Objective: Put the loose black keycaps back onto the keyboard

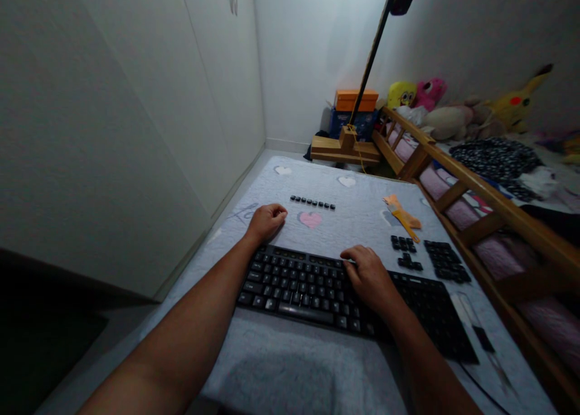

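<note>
left fingers point(278, 209) curl, grip unclear; right fingers point(356, 252) part over blocky plastic keyboard point(294, 282).

One heart-print cloth point(263, 348), bearing: one black keyboard point(290, 285), right hand point(368, 273) at its far edge; one row of small black keys point(315, 203), left hand point(266, 223) nearby, fingers curled; further keys point(446, 261), grouped, right; one yellow-handled brush point(405, 219). Beyond: one orange box point(353, 100); plush toys point(430, 95) past a wooden rail point(475, 188).
</note>
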`<action>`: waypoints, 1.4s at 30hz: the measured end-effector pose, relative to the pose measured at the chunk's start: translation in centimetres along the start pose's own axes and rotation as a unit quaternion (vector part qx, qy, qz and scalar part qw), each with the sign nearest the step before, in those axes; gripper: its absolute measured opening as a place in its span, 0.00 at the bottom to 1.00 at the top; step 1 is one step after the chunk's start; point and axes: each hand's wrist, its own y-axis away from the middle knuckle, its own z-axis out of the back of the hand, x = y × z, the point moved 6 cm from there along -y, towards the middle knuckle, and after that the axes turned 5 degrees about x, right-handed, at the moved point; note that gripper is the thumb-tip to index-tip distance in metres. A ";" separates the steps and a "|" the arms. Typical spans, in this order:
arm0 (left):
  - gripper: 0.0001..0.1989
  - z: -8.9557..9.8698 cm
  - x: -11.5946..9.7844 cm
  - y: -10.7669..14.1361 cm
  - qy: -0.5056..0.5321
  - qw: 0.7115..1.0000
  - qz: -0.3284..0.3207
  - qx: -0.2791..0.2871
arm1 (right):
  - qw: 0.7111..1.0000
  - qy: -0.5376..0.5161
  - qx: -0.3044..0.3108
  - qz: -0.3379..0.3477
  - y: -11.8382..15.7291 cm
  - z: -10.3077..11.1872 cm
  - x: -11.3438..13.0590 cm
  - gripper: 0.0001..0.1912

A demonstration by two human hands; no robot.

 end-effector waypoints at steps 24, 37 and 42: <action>0.11 -0.1 0.0 0.0 -0.011 1.000 0.005 0.008 | 0.977 -0.099 -0.049 -0.182 -16.4 -1.1 -6.9 0.15; 0.10 -0.1 -0.2 0.0 -0.015 1.000 0.006 0.014 | 0.976 -0.111 -0.061 -0.178 -16.1 -0.6 -6.2 0.07; 0.10 -0.1 -0.3 0.1 -0.010 1.000 0.000 0.013 | 0.975 -0.168 -0.039 -0.143 -13.4 1.1 -4.9 0.09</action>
